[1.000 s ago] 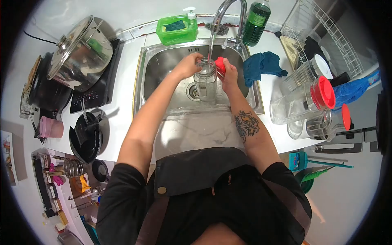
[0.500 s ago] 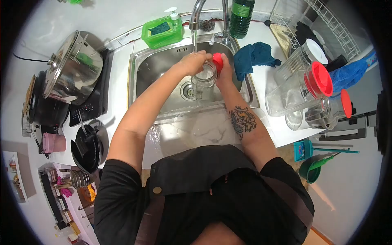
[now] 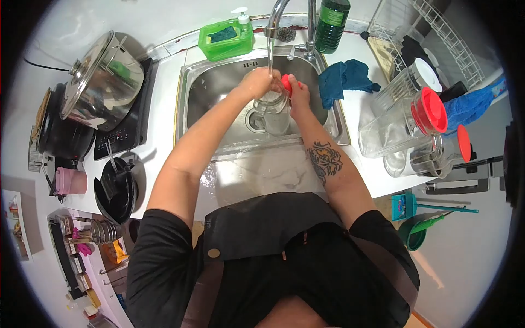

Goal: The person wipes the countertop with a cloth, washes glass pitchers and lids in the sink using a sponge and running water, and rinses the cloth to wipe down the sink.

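Over the steel sink (image 3: 219, 136), a clear glass pitcher (image 3: 275, 117) hangs upright under the running faucet (image 3: 272, 30). My left hand (image 3: 258, 83) is at the pitcher's rim in the water stream, its fingers bent and partly hidden over the opening. On the other side, my right hand (image 3: 299, 98) grips the pitcher's red lid (image 3: 287, 83), close against the rim; whether it also holds the pitcher's handle is hidden. The sink drain (image 3: 255, 121) shows just left of the pitcher.
A green soap caddy (image 3: 225, 46) and green bottle (image 3: 331, 27) stand behind the sink. To the right are a teal cloth (image 3: 350, 82) and several pitchers (image 3: 388, 128) with lids. On the left are a steel pot (image 3: 101, 85) and black pan (image 3: 117, 191).
The camera view has shifted. My left hand has moved from the pitcher's side to over its rim, into the stream. My right hand still holds the red lid.
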`<state>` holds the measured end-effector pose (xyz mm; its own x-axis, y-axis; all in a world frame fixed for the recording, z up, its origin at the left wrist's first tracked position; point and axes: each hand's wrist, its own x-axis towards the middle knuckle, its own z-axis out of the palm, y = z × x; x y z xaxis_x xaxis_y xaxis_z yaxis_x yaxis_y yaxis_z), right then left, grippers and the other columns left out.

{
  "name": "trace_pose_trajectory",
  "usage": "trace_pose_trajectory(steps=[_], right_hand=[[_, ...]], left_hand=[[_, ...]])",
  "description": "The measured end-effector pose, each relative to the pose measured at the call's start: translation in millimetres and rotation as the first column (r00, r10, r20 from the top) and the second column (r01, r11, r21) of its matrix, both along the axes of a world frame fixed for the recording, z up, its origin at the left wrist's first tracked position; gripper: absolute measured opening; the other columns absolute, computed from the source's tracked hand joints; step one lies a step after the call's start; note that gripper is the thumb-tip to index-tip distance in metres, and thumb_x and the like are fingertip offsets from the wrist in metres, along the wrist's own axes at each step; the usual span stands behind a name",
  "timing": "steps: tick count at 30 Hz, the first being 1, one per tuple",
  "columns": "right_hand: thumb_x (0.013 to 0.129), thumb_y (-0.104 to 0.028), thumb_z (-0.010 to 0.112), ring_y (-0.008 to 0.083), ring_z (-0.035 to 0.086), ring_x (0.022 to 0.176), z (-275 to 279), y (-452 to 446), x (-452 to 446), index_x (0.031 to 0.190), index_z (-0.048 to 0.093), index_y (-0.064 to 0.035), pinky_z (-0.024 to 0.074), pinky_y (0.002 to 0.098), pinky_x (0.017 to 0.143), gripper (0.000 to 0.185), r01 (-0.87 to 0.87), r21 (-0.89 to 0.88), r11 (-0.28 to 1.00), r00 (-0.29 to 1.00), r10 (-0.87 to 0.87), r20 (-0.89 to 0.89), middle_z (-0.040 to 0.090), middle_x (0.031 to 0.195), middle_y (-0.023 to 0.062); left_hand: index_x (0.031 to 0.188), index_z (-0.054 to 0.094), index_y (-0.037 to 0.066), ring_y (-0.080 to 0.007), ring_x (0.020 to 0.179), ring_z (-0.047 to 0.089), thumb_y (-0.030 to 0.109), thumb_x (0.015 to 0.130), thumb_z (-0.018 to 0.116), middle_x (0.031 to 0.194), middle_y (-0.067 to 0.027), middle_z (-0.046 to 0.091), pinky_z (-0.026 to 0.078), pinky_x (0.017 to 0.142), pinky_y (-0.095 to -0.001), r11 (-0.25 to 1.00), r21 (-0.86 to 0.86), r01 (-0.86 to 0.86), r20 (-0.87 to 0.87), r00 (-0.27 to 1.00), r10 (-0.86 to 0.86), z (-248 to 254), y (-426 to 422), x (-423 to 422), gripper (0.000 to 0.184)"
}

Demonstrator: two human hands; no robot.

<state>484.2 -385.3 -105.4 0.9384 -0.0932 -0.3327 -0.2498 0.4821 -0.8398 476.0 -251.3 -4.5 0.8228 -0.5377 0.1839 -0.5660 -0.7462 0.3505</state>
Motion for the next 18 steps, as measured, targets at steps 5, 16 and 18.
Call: trace_pose_trajectory(steps=[5, 16, 18], right_hand=[[0.075, -0.037, 0.066, 0.0157, 0.053, 0.083, 6, -3, -3, 0.105, 0.052, -0.0010, 0.0430, 0.0284, 0.076, 0.049, 0.077, -0.177, 0.981, 0.990, -0.055, 0.130, 0.056, 0.094, 0.0080], [0.078, -0.040, 0.062, 0.0106, 0.051, 0.067, 16, -4, -6, 0.085, 0.058, -0.0038, 0.0419, 0.0252, 0.063, 0.037, -0.047, -0.214, 0.976, 0.998, 0.057, 0.041, 0.056, 0.074, 0.0021], [0.078, -0.042, 0.061, 0.0105, 0.050, 0.065, 18, -7, -11, 0.082, 0.057, -0.0044, 0.0418, 0.0253, 0.062, 0.038, -0.044, -0.158, 0.986, 0.998, 0.049, 0.028, 0.055, 0.072, 0.0016]], left_hand=[[0.086, 0.046, -0.001, -0.0192, 0.077, 0.049, 0.031, 0.068, 0.073, 0.085, -0.0123, 0.050, 0.041, 0.070, -0.0316, 0.565, -0.644, -0.516, -0.314, 0.851, 0.420, -23, -5, -29, 0.046], [0.075, 0.051, 0.006, -0.0098, 0.064, 0.047, 0.031, 0.074, 0.069, 0.067, -0.0001, 0.049, 0.036, 0.056, -0.0226, 0.341, -0.579, -0.741, -0.751, 0.647, 0.132, -34, -22, -110, 0.031], [0.071, 0.053, 0.007, -0.0089, 0.059, 0.046, 0.032, 0.075, 0.068, 0.062, 0.0012, 0.048, 0.033, 0.052, -0.0217, 0.254, -0.653, -0.714, -0.704, 0.696, 0.145, -35, -23, -103, 0.029]])
